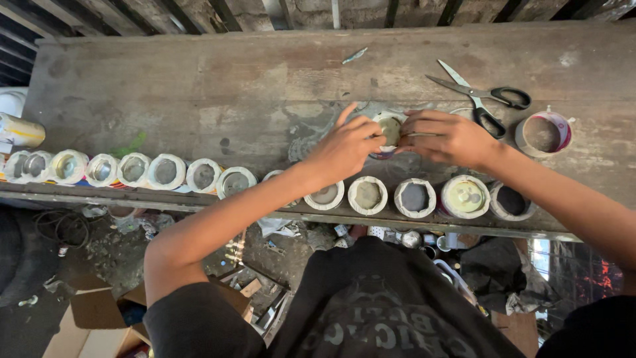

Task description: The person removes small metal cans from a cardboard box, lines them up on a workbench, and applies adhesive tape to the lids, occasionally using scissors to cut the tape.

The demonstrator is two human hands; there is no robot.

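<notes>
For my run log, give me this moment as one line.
left hand: on small cup | right hand: on same cup | bench: row of filled cups, scissors

a workshop: worn wooden workbench, scissors.

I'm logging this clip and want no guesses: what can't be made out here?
Head view:
- The cup: mostly hidden by the left hand and right hand; contents unclear.
- The cups in the row: fillings too small to identify.
- White object: cut off by the left edge.
</notes>
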